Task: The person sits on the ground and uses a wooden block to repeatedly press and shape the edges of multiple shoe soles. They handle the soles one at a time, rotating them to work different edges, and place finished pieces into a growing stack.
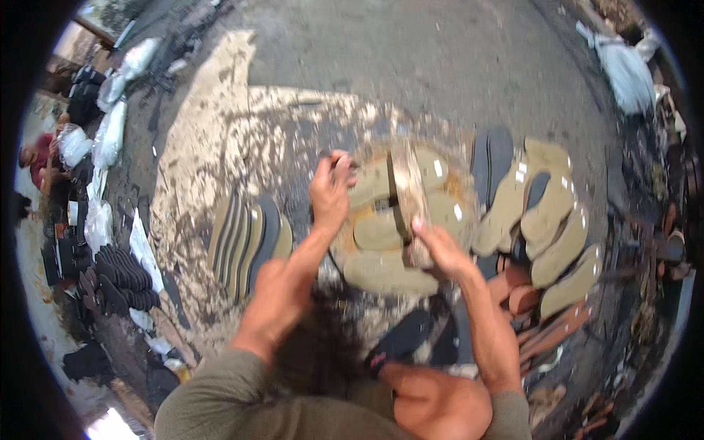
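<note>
My right hand [443, 250] is closed around the lower end of a worn wooden bar [408, 180]. The bar stands out over a round, stained board [466, 165] that carries several olive-green shoe soles [378, 229], each with a small white mark where the end shows. To the left, my left hand [331, 189] is raised beside the board's edge with its fingers curled. Something small and dark shows at its fingertips, but blur hides what it is. Part of the soles lies hidden under the bar and my right hand.
Left of the board a fanned row of olive and dark soles [238, 246] lies on the stained ground. More olive soles [554, 213] spread at the right, with brown pieces [557, 326] below them. Black soles [121, 279] are piled far left, near a person [44, 165].
</note>
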The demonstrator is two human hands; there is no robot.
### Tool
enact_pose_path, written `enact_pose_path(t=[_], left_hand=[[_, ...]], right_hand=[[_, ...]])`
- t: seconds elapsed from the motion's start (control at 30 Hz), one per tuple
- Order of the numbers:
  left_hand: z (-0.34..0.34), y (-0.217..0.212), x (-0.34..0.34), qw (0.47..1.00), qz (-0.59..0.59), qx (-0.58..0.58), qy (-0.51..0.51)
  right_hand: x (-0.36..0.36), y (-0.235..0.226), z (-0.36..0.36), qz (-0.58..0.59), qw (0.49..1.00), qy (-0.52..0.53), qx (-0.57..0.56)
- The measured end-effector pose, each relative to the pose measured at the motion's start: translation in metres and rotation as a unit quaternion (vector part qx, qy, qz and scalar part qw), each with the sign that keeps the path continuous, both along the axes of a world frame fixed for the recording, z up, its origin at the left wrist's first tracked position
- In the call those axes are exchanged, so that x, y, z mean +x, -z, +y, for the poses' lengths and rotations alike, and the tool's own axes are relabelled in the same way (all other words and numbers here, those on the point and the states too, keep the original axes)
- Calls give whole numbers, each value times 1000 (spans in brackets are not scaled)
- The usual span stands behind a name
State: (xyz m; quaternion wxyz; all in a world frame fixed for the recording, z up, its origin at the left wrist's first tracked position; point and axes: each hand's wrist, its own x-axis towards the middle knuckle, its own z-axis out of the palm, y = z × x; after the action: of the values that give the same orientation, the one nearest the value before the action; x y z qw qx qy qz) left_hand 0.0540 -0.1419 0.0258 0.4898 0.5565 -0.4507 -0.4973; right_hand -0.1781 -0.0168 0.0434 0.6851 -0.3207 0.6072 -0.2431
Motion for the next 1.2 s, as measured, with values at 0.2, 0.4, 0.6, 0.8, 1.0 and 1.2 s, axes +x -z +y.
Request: enact_pose_path(t=[0.2,0.4,0.6,0.8,1.0,1.2], left_hand=[[17,4,7,969,-185,-102,131],[15,9,8,929,-263,-207,156],[20,23,10,902,-286,-279,160],[10,12,3,876,-312,-319,185],[36,-16,-4,997,-71,-14,21],[67,3,-11,986,-103,11,130]], right_hand=[[3,-12,9,-51,996,72,-6],[-3,-194,-14,2,978,98,-182],[42,-176,-11,8,831,168,-530],[1,-27,16,84,990,-53,-101],[-1,-8,26,49,998,-47,13],[-8,-51,43,-31,998,57,-14]])
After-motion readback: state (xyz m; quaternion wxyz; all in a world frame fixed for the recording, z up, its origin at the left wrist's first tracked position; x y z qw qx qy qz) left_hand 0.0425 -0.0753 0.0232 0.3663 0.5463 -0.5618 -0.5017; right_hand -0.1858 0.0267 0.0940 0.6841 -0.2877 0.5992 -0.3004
